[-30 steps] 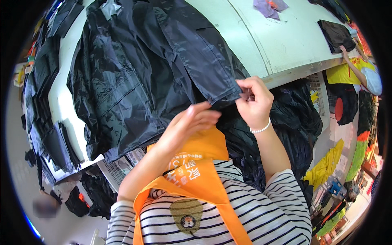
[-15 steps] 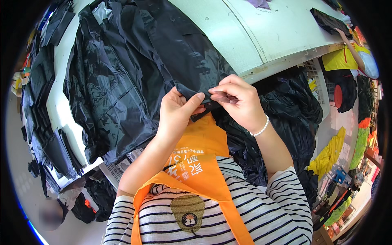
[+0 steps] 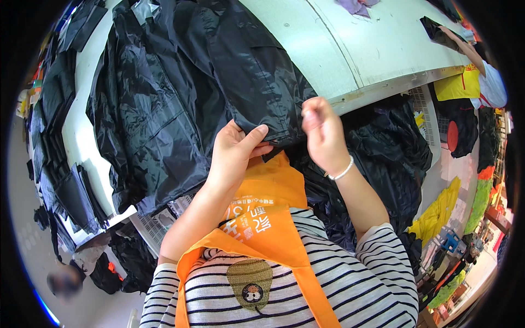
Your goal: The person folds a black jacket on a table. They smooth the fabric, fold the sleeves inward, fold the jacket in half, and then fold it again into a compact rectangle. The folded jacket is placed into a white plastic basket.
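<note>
A glossy black garment (image 3: 158, 104) is spread over the pale tabletop, its edge hanging toward my body. My left hand (image 3: 235, 150) pinches that near edge between thumb and fingers, a little left of my body's middle. Just right of the cloth, my right hand (image 3: 324, 134) is raised with curled fingers, slightly blurred and apart from the pinched edge. Whatever it grips is hidden inside the fingers. A white beaded bracelet circles that wrist.
Stacked black pieces (image 3: 54, 120) line the table's left side. More black cloth (image 3: 383, 147) fills a white crate under the table edge (image 3: 404, 85) at right. Yellow cloth (image 3: 437, 210) lies farther right. Another person's arm (image 3: 465, 46) reaches onto the table at far right.
My right hand has come away from the garment's edge, moving right and slightly up with its fingers curling. My left hand keeps its pinch almost in place.
</note>
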`<state>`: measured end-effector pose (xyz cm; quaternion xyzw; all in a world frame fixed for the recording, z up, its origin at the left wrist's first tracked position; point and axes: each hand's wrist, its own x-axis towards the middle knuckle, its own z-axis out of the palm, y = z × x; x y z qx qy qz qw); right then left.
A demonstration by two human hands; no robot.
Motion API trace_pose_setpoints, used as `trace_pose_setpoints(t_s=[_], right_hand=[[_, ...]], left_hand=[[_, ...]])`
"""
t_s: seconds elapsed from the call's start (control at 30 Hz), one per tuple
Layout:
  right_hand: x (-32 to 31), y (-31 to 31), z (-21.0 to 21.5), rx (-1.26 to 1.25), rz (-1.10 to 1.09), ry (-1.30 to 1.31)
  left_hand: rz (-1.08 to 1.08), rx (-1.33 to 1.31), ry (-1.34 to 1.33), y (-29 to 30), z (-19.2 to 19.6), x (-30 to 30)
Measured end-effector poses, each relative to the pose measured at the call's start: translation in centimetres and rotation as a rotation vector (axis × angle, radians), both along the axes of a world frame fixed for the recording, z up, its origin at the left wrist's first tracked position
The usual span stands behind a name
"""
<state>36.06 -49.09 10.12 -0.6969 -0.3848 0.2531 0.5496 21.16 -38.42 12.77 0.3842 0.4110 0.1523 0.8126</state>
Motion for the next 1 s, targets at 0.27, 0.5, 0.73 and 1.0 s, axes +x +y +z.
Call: trace_pose_setpoints(t_s=[0.27, 0.5, 0.73, 1.0], right_hand=[[-0.1, 0.0, 1.5, 0.034, 0.236, -0.046], [-0.7, 0.1, 0.1, 0.092, 0.130, -0.108], [0.2, -0.6, 1.1, 0.050, 0.070, 0.249], [-0.8, 0.1, 0.3, 0.018, 0.102, 0.167]], left_hand=[[-0.042, 0.017, -0.002, 0.1, -0.3, -0.1], [-0.050, 0.028, -0.012, 0.0, 0.1, 0.3], [-0.025, -0.006, -0.030, 0.0, -0.4, -0.1], [-0.059, 0.044, -0.022, 0.0, -0.3, 0.2]])
